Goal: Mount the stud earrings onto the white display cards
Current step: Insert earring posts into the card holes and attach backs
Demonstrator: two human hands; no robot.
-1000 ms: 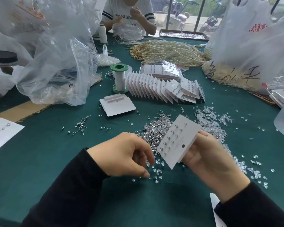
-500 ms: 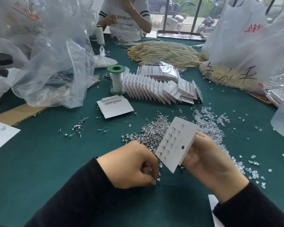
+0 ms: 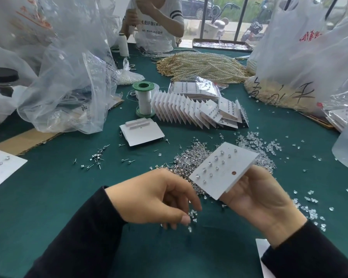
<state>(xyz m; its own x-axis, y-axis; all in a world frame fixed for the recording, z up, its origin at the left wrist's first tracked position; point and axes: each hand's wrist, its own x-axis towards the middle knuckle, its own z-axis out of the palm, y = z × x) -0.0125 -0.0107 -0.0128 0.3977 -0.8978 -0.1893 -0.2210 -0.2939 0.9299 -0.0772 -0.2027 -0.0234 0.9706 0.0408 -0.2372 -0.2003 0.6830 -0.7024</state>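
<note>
My right hand (image 3: 257, 199) pinches the white card (image 3: 225, 178). At its nine o'clock, my left hand (image 3: 153, 199) curls over little clear bits (image 3: 189, 229). I cannot tell if it is pinching one.

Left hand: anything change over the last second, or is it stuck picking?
Small change. The left hand edged slightly right, toward the white display card, and its fingers uncurled a little, tips down among the loose clear backs; whether they pinch one is too small to tell. Same as before: the right hand grips the card, tilted, studs on it; nothing let go.
</note>
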